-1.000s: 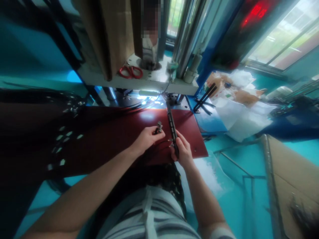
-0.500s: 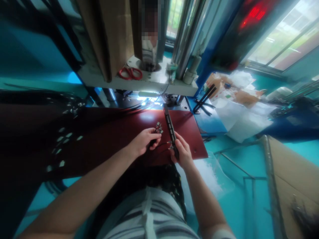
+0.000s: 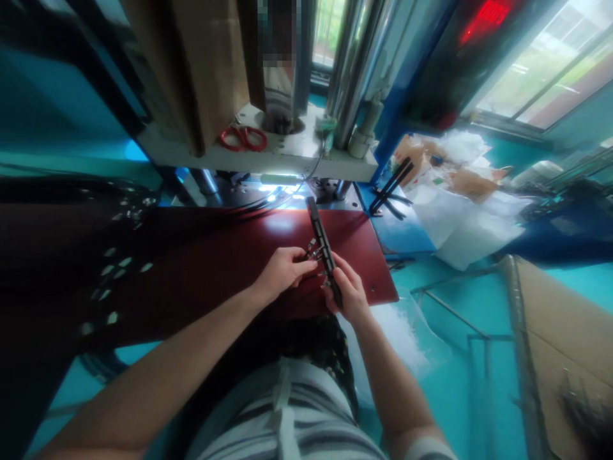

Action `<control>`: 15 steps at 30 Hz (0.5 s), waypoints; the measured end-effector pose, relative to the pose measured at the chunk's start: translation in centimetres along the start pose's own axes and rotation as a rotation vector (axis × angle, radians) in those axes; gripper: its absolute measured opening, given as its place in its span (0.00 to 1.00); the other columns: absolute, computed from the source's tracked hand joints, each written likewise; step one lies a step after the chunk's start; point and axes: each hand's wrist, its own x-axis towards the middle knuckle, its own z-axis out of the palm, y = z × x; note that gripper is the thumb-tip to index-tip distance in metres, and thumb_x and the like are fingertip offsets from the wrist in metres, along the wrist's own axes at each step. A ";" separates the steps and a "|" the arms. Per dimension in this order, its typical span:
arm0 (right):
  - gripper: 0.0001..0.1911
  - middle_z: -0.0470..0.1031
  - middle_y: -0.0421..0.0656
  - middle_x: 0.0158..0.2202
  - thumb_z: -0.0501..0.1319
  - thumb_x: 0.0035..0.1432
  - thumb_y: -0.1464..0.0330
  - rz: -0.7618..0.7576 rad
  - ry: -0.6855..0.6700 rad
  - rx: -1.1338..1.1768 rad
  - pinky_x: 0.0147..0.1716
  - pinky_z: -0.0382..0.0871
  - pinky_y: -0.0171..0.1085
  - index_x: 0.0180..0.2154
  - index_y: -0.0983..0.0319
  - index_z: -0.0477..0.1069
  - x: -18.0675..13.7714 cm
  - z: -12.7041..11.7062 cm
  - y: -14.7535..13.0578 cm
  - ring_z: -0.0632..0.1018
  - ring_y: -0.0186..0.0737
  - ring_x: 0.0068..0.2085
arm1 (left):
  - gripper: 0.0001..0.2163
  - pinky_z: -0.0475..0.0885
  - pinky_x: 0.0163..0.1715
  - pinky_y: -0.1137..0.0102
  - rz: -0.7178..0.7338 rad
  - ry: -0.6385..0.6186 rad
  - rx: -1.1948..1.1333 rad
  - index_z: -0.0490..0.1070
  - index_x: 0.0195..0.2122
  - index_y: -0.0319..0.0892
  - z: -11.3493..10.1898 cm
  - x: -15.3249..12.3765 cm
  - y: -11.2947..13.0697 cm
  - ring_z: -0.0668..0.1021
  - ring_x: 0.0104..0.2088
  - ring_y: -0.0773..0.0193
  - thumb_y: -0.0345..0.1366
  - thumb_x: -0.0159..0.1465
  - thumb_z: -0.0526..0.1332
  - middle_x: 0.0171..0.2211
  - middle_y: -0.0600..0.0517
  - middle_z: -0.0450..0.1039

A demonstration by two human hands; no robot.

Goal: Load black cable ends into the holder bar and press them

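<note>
"Looking over the red table (image 3: pixel 249 239), can you tell me what the two hands hold?"

"Yes. The left hand (image 3: pixel 280 271) is above the middle of the red table. Its thumb and fingers are pinched together, and at their tips I see some small metal ends (image 3: pixel 313 248)."

"And the right hand (image 3: pixel 350 289)?"

"It is over the right part of the red table, close to the near edge. The fingers are bent firmly around the lower part of a black bar (image 3: pixel 322 239)."

"Where exactly is this bar?"

"It is slanting over the red table, and its far tip comes near the far edge. The metal ends are just beside the bar; if they touch it, I cannot tell."

"What else is around the red table?"

"At its left part there are small pale pieces (image 3: pixel 125 262) on something too dark to recognise. Behind its far edge is a white machine plate (image 3: pixel 230 161), with red scissors (image 3: pixel 243 142) lying on top. To the right of the red table are white plastic (image 3: pixel 460 230) and a cardboard box (image 3: pixel 565 319)."
</note>
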 end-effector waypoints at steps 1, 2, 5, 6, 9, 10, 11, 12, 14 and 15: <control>0.30 0.65 0.32 0.15 0.56 0.57 0.56 0.007 -0.005 0.002 0.07 0.53 0.27 0.59 0.58 0.56 0.0 -0.1 0.0 0.62 0.27 0.10 | 0.11 0.50 0.12 0.77 -0.047 -0.045 -0.053 0.65 0.20 0.38 0.0 0.2 0.1 0.60 0.12 0.74 0.40 0.52 0.61 0.11 0.59 0.58; 0.30 0.65 0.31 0.15 0.56 0.57 0.56 0.012 -0.014 0.004 0.07 0.53 0.26 0.59 0.58 0.56 0.1 -0.1 0.0 0.61 0.27 0.10 | 0.11 0.49 0.12 0.76 -0.082 -0.087 -0.104 0.64 0.19 0.38 0.0 0.4 0.1 0.58 0.11 0.75 0.39 0.51 0.62 0.11 0.59 0.58; 0.29 0.66 0.31 0.15 0.56 0.58 0.57 0.019 -0.038 0.018 0.07 0.53 0.26 0.59 0.58 0.56 0.1 -0.2 -0.1 0.62 0.27 0.10 | 0.11 0.46 0.11 0.76 -0.120 -0.158 -0.185 0.63 0.18 0.38 0.2 0.7 0.2 0.57 0.11 0.76 0.38 0.50 0.61 0.11 0.58 0.57; 0.29 0.66 0.31 0.15 0.56 0.58 0.57 0.019 -0.043 0.023 0.07 0.53 0.26 0.59 0.58 0.56 0.2 -0.3 -0.1 0.62 0.27 0.10 | 0.10 0.46 0.11 0.76 -0.125 -0.160 -0.188 0.62 0.17 0.38 0.2 0.8 0.3 0.57 0.11 0.76 0.37 0.50 0.61 0.11 0.58 0.57; 0.29 0.66 0.32 0.15 0.55 0.58 0.57 0.017 -0.038 0.025 0.07 0.53 0.26 0.59 0.59 0.56 0.2 -0.3 -0.1 0.63 0.28 0.10 | 0.09 0.45 0.11 0.76 -0.144 -0.126 -0.184 0.62 0.17 0.38 0.6 0.8 0.6 0.57 0.10 0.76 0.35 0.48 0.61 0.12 0.58 0.58; 0.29 0.66 0.32 0.15 0.55 0.58 0.57 0.014 -0.035 0.019 0.07 0.53 0.26 0.59 0.59 0.56 0.2 -0.2 -0.2 0.62 0.28 0.10 | 0.09 0.45 0.11 0.76 -0.147 -0.104 -0.185 0.62 0.17 0.38 0.7 0.7 0.8 0.57 0.10 0.76 0.35 0.47 0.61 0.12 0.58 0.58; 0.29 0.65 0.32 0.14 0.55 0.58 0.57 0.009 -0.031 0.005 0.07 0.52 0.26 0.59 0.59 0.56 0.2 -0.1 -0.2 0.62 0.28 0.10 | 0.09 0.45 0.11 0.76 -0.146 -0.081 -0.189 0.62 0.17 0.38 0.8 0.7 0.9 0.57 0.11 0.76 0.35 0.47 0.61 0.11 0.59 0.58; 0.28 0.65 0.32 0.14 0.55 0.58 0.57 0.001 -0.023 -0.020 0.07 0.52 0.26 0.58 0.59 0.57 0.2 0.0 -0.3 0.61 0.27 0.10 | 0.08 0.45 0.11 0.76 -0.141 -0.054 -0.193 0.62 0.17 0.38 0.9 0.6 1.1 0.57 0.11 0.77 0.34 0.47 0.61 0.11 0.59 0.58; 0.28 0.65 0.32 0.14 0.55 0.58 0.57 -0.017 -0.004 -0.088 0.07 0.51 0.26 0.58 0.59 0.58 0.2 0.4 -0.5 0.61 0.27 0.10 | 0.08 0.45 0.11 0.76 -0.124 -0.016 -0.210 0.63 0.17 0.38 1.0 0.4 1.2 0.56 0.11 0.77 0.34 0.46 0.61 0.11 0.60 0.57; 0.28 0.65 0.32 0.15 0.56 0.58 0.57 -0.027 0.003 -0.123 0.07 0.51 0.26 0.58 0.59 0.58 0.2 0.5 -0.6 0.61 0.26 0.10 | 0.08 0.45 0.11 0.76 -0.116 -0.013 -0.217 0.63 0.17 0.38 0.9 0.4 1.2 0.55 0.11 0.77 0.34 0.46 0.62 0.11 0.60 0.57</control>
